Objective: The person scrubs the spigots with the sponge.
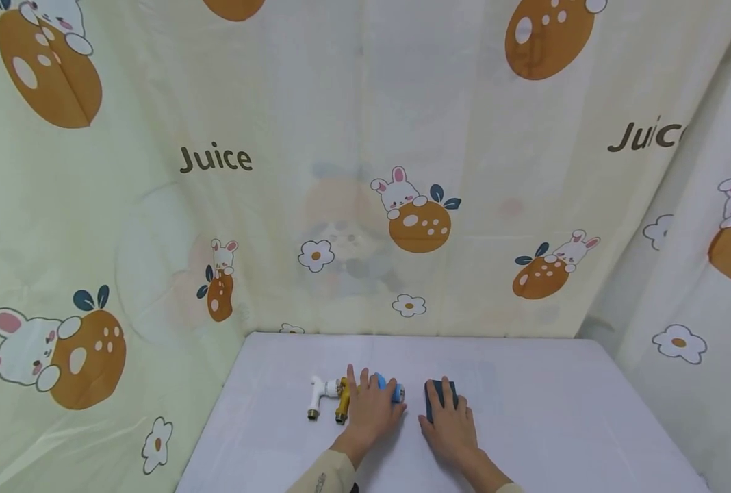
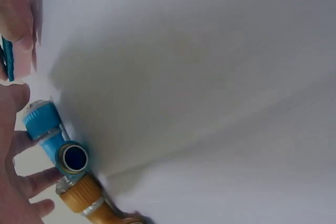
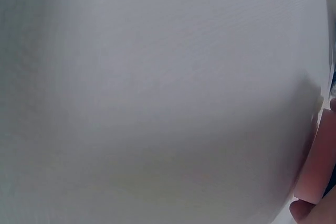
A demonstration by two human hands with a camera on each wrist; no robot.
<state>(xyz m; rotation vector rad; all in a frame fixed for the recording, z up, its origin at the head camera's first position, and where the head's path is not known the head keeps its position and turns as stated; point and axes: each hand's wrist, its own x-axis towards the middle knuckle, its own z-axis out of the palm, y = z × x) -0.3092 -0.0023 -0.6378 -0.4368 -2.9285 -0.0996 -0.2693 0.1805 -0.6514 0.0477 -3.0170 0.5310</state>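
Observation:
Over a blue tap-like pipe fitting (image 1: 398, 392) lies my left hand (image 1: 372, 411), its fingers spread and nearly straight. The left wrist view shows the ribbed end and round opening of this blue fitting (image 2: 44, 121), with fingers touching its far side. Next to it, a yellow fitting (image 1: 342, 404) is partly covered by the same hand. Further left is a white fitting (image 1: 321, 390) with a brass end. My right hand (image 1: 452, 428) rests on a dark teal block (image 1: 429, 404), fingers extended across its top. A pink layer (image 3: 317, 166) of that block shows in the right wrist view.
A white-covered table (image 1: 562, 411) carries everything. Behind it and along both sides hangs a pale curtain (image 1: 316, 89) printed with rabbits, oranges and flowers. The table's back edge meets the curtain.

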